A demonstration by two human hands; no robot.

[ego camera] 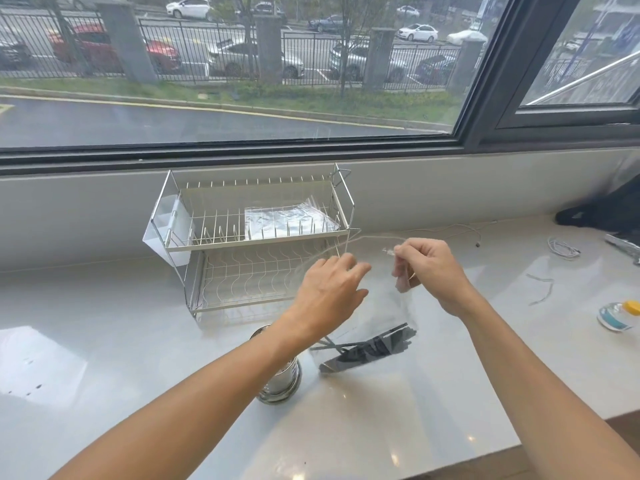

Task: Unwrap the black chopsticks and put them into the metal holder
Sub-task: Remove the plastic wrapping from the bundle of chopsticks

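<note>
My right hand (433, 271) has its grip pinched on the clear wrapper (403, 292); my left hand (329, 289) hangs open beside it. The black chopsticks (374, 346) lie bundled on the tabletop (138, 341) below, tips near the metal holder (280, 379). Dish rack (249, 244) sits behind.

Far side: the back of the counter (104, 341) is being blocked by the dish rack (252, 244), standing against the windowsill wall.
Centre: the path to the metal holder (282, 375) is being crossed by the left forearm.
Right of holder: room is being taken up by the black chopsticks (374, 346) in clear wrap.
Left: open counter is being left free.
Right edge: passage is being narrowed by a cable (562, 249) and a small bottle (618, 315).
</note>
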